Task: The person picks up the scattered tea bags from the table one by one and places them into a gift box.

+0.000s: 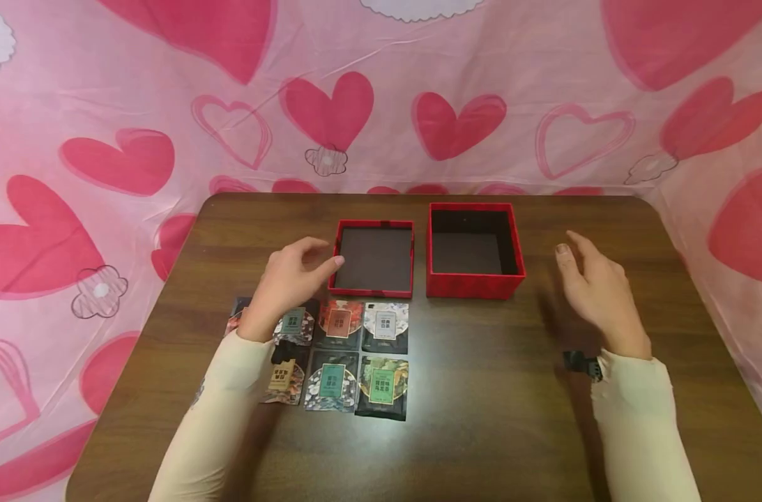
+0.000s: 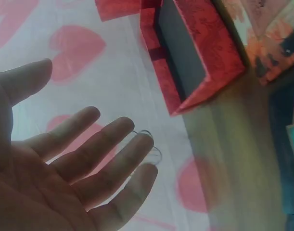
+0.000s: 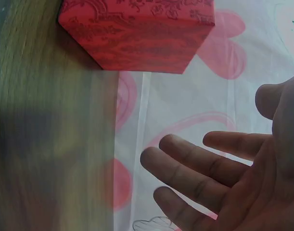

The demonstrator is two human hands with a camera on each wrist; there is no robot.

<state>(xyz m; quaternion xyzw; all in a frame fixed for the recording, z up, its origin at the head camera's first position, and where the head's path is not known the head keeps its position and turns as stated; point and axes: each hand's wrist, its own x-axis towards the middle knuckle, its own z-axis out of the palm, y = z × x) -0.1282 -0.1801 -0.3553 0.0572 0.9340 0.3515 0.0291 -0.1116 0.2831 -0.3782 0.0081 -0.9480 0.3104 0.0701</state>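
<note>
- Over the table [image 1: 481, 425], by the shallow red tray's [image 1: 376, 259] left side, the left hand [image 1: 293, 279] is hovering with its fingers loosely spread, the thumb standing apart; it is holding nothing.
- To the right of the deep red box [image 1: 475, 286], the right hand [image 1: 594, 293] is hanging half open, fingers gently bending and parting, gripping nothing and leaving a gap to the box.
- Between the hands, tray and box are sitting side by side, their dark insides facing up.
- Nearer the person, printed packets [image 1: 332, 382] are lying in two rows before the tray, the leftmost partly hiding under the left forearm.
</note>
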